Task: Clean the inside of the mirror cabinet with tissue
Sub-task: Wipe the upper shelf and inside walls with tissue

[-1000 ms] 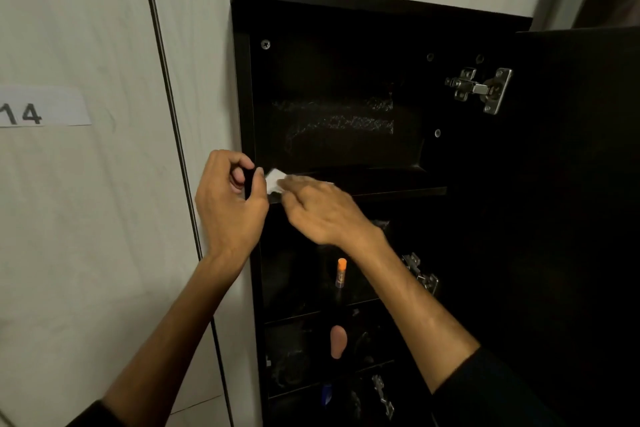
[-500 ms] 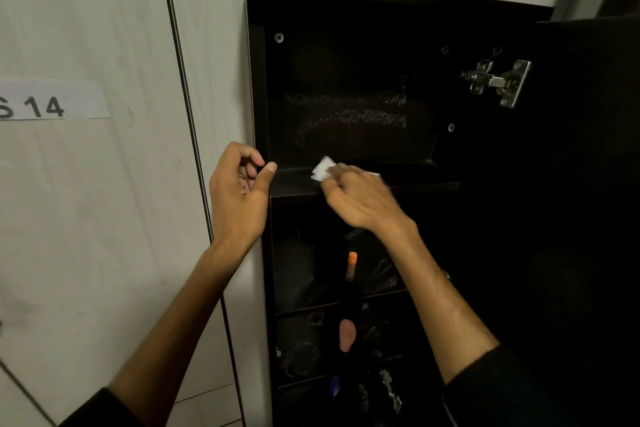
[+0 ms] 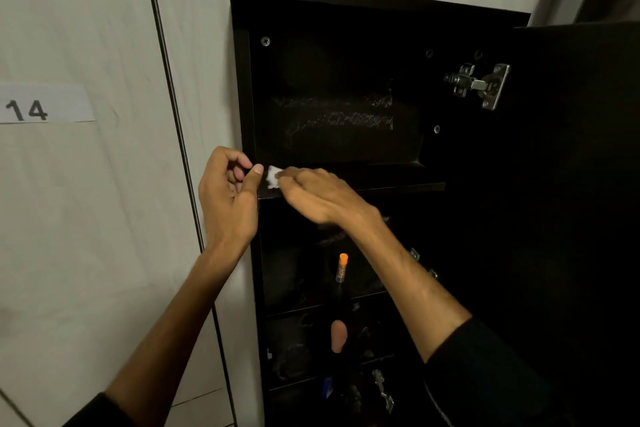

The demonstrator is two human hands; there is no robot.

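A black mirror cabinet [image 3: 346, 3] hangs open on a pale wall, its door [image 3: 581, 184] swung out to the right. My right hand [image 3: 322, 196] lies flat on the top shelf [image 3: 398, 185] and presses a small white tissue [image 3: 273, 177] against the shelf's left end. My left hand [image 3: 227, 198] grips the cabinet's left front edge [image 3: 244, 97], thumb on the front, fingers curled around the side. The back panel of the top compartment shows pale smear streaks [image 3: 343, 114].
Lower shelves hold an orange-capped tube [image 3: 342, 267], a pinkish object [image 3: 338, 334] and dark clutter. A metal hinge [image 3: 479, 84] sits at the upper right of the compartment. A paper label reading 14 [image 3: 38, 104] is stuck on the wall at left.
My right hand slid the tissue right along the shelf and has now come back to the left end beside my left thumb. My left hand stays on the cabinet edge.
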